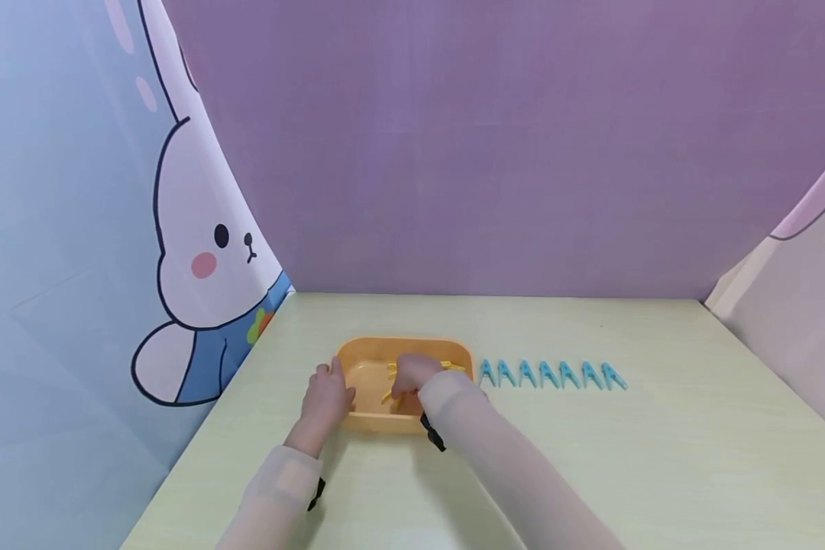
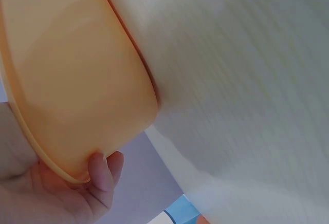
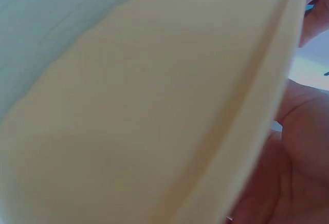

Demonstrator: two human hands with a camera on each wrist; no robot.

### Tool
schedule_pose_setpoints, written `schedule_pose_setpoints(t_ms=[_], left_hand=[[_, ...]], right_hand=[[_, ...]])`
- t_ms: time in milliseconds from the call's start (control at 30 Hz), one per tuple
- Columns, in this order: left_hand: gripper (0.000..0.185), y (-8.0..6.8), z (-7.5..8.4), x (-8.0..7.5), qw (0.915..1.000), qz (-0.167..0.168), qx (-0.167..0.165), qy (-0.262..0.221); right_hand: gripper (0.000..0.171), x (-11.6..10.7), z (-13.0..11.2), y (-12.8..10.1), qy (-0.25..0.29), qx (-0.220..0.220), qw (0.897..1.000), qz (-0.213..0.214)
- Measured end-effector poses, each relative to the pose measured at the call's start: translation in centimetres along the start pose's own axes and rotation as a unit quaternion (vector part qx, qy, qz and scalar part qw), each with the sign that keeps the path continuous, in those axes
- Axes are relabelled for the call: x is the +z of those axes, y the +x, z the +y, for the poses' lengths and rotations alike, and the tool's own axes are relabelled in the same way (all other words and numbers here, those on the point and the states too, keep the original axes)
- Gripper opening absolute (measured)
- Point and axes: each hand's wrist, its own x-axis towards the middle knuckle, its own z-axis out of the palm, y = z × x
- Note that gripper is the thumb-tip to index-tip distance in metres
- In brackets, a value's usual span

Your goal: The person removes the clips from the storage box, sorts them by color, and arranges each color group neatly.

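A shallow orange plastic basin [image 1: 385,422] sits on the table with several yellow clothespins [image 1: 457,366] inside. My left hand [image 1: 326,397] grips its left end, the thumb over the inner side and the fingers outside; in the left wrist view, fingers [image 2: 101,175] curl round the rim. My right hand [image 1: 415,373] reaches down into the basin among the yellow pins, some showing right by its fingertips. Whether it pinches one, I cannot tell. From the right wrist, the basin's wall [image 3: 154,95] hides most of that hand.
Just right of the basin, several light blue clothespins [image 1: 548,373] lie spaced in a row. The pale table [image 1: 660,458] meets a purple backdrop [image 1: 488,153] behind, and a cloth printed with a rabbit [image 1: 199,298] stands along its left side.
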Motion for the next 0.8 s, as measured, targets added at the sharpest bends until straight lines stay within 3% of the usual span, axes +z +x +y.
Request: schedule_pose_setpoints(t_ms=[233,533,800], left_hand=[[0.066,0.1,-0.2,0.1,1.0,0.003,0.004,0.005],[0.066,0.0,-0.2,0.3,0.9998,0.009,0.013,0.014],[0.065,0.1,-0.2,0.3,0.9997,0.015,0.013,0.014]], right_hand=[[0.022,0.1,-0.1,-0.3,-0.014,-0.004,1.0,0.021],[0.013,1.0,0.0,0.2,0.014,0.006,1.0,0.024],[0.014,1.5,0.0,0.3,-0.007,-0.003,0.999,0.032]])
